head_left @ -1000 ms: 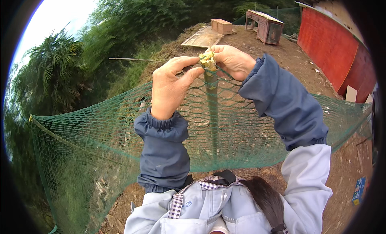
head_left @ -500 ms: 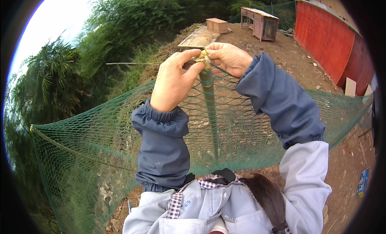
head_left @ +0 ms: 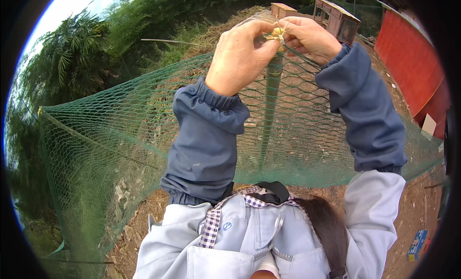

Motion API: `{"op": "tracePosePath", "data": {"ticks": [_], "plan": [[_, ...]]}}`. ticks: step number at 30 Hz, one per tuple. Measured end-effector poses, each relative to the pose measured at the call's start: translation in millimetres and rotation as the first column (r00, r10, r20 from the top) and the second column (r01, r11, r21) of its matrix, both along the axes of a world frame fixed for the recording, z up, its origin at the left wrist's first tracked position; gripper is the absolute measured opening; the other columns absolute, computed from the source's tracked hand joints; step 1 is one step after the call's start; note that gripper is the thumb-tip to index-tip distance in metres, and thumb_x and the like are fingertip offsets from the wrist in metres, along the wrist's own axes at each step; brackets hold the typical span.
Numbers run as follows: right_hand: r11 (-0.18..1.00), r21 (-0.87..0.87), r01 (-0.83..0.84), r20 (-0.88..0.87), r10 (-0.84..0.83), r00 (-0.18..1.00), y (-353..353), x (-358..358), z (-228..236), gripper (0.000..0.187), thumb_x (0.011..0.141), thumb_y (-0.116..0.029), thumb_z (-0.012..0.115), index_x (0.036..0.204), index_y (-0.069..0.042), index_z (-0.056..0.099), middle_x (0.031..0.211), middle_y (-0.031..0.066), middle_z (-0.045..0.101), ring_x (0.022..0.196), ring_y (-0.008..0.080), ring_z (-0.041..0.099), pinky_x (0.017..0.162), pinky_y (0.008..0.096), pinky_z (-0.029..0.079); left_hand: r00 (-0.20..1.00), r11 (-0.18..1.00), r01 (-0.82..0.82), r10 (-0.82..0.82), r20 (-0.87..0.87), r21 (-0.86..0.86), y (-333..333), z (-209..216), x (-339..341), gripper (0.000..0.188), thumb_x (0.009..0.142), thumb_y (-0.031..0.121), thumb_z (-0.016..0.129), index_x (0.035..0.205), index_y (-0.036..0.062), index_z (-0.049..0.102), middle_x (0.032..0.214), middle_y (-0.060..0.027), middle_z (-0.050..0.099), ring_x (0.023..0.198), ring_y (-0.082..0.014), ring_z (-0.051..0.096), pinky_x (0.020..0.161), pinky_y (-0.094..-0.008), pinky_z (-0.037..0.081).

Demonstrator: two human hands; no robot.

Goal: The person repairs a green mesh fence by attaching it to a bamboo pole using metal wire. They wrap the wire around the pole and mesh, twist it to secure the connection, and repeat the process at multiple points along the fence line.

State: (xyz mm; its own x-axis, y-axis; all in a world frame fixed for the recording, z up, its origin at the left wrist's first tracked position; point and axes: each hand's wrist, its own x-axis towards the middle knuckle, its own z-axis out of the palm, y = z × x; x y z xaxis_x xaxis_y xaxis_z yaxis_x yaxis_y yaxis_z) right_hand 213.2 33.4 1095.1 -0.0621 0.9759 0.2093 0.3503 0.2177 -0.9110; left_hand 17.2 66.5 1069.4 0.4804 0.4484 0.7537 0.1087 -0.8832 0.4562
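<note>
A green pole [head_left: 272,94], perhaps bamboo, stands upright behind a green net [head_left: 120,99], with yellow cord [head_left: 276,35] bunched round its top. My left hand [head_left: 241,56] is closed at the left of that bundle, thumb and fingers pinching the cord against the pole top. From the right, my right hand [head_left: 311,40] pinches a thin end of the cord between thumb and forefinger. Its lower fingers curl near the net's upper edge. The exact wrap of the cord is partly covered by my fingers.
The net stretches to a corner pole [head_left: 89,137] at the left. Dense bushes and a palm [head_left: 72,48] grow beyond it. Up the dirt slope are a wooden box [head_left: 283,11], an old cabinet [head_left: 336,20] and a red wall [head_left: 408,58]. A blue box [head_left: 417,244] lies lower right.
My view has shifted, so the pole top and both hands appear farther right and higher. Both hands stay at the yellow cord, with only small finger movement.
</note>
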Motion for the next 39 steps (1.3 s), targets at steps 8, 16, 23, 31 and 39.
{"op": "tracePosePath", "data": {"ticks": [8, 16, 23, 31, 39], "plan": [[0.993, 0.117, -0.003, 0.299, -0.033, 0.954, -36, 15, -16, 0.016, 0.094, -0.019, 0.054, 0.094, -0.003, 0.056, 0.075, -0.004, 0.05, 0.066, 0.0039, 0.045, 0.06, 0.0184, 0.037, 0.869, 0.873, -0.432, 0.338, 0.361, 0.224, -11, -6, 0, 0.02, 0.072, 0.018, 0.068, 0.086, 0.0041, 0.065, 0.075, -0.0113, 0.064, 0.081, -0.031, 0.06, 0.086, -0.0408, 0.045], [0.8, 0.583, 0.14, 0.168, -0.287, 0.943, -57, 4, -15, 0.018, 0.094, -0.008, 0.051, 0.108, 0.002, 0.058, 0.099, 0.0039, 0.06, 0.092, 0.0093, 0.055, 0.083, 0.0218, 0.044, 0.723, 0.919, -0.369, 0.187, 0.666, 0.142, -53, -39, -35, 0.009, 0.068, 0.011, 0.071, 0.071, 0.0053, 0.065, 0.068, -0.0072, 0.062, 0.068, -0.0256, 0.058, 0.062, -0.0353, 0.047], [0.586, 0.747, -0.313, 0.317, 0.101, 0.943, -101, -80, -39, 0.016, 0.093, -0.002, 0.05, 0.105, 0.006, 0.058, 0.098, 0.0128, 0.062, 0.092, 0.0166, 0.06, 0.085, 0.0253, 0.047, 0.584, 0.815, -0.44, 0.578, 0.569, -0.377, -77, -85, -136, 0.023, 0.085, 0.021, 0.066, 0.074, 0.0005, 0.064, 0.065, -0.0023, 0.063, 0.055, -0.0075, 0.054, 0.051, -0.0234, 0.044], [0.715, 0.631, -0.301, 0.25, 0.18, 0.951, -109, -123, -86, 0.012, 0.088, -0.002, 0.06, 0.099, 0.002, 0.061, 0.088, 0.0048, 0.062, 0.082, 0.0103, 0.059, 0.074, 0.0208, 0.046, 0.341, 0.667, -0.421, 0.744, 0.574, -0.614, -116, -107, -218, 0.015, 0.089, 0.016, 0.061, 0.087, 0.0016, 0.063, 0.068, -0.001, 0.06, 0.059, -0.0056, 0.052, 0.054, -0.0186, 0.043], [0.887, 0.452, -0.097, 0.096, 0.06, 0.994, -174, -155, -171, 0.009, 0.088, -0.002, 0.058, 0.096, 0.002, 0.059, 0.085, 0.0031, 0.06, 0.079, 0.0091, 0.058, 0.072, 0.0205, 0.044, 0.403, 0.73, -0.426, 0.682, 0.611, -0.534, -140, -184, -283, 0.022, 0.087, 0.022, 0.065, 0.084, 0.0007, 0.064, 0.071, -0.0034, 0.063, 0.061, -0.0063, 0.054, 0.056, -0.0204, 0.044]]}}
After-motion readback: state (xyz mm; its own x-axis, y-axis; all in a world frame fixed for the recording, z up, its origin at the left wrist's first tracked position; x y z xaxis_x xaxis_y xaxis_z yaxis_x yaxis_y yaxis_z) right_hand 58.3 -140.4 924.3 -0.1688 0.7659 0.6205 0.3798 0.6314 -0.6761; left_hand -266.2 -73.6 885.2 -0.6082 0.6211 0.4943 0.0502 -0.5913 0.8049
